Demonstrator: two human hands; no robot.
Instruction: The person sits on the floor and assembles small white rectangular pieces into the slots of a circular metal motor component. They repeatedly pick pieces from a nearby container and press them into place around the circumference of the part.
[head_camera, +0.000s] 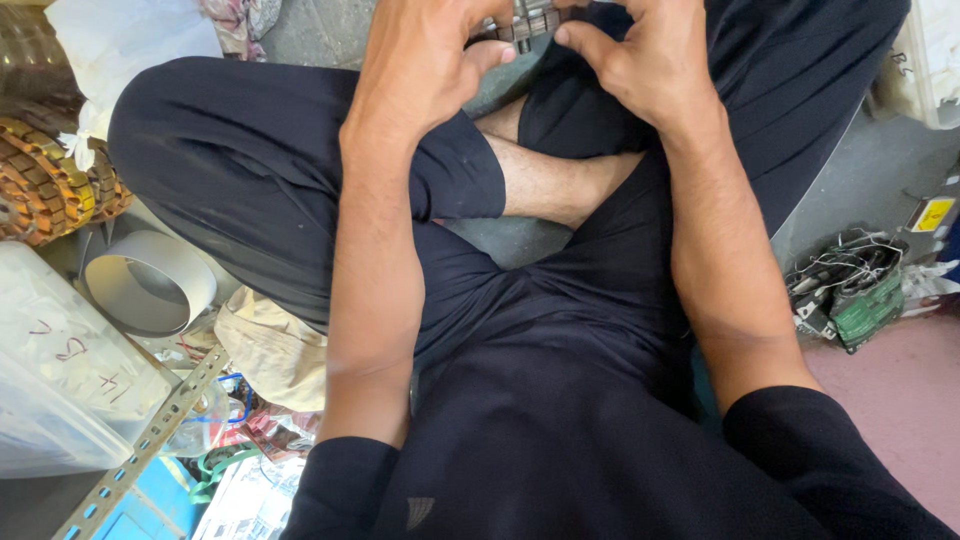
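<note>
Black sleeves give way to bare forearms over crossed legs, then the left hand and right hand, fingers curled shut on a small ridged metal part at the top edge, with a white tape roll left and green circuit boards right

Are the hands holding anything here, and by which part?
Both the left hand and right hand grip a small metal part at the top edge, one from each side; the frame crops it, so the exact hold is unclear.
</note>
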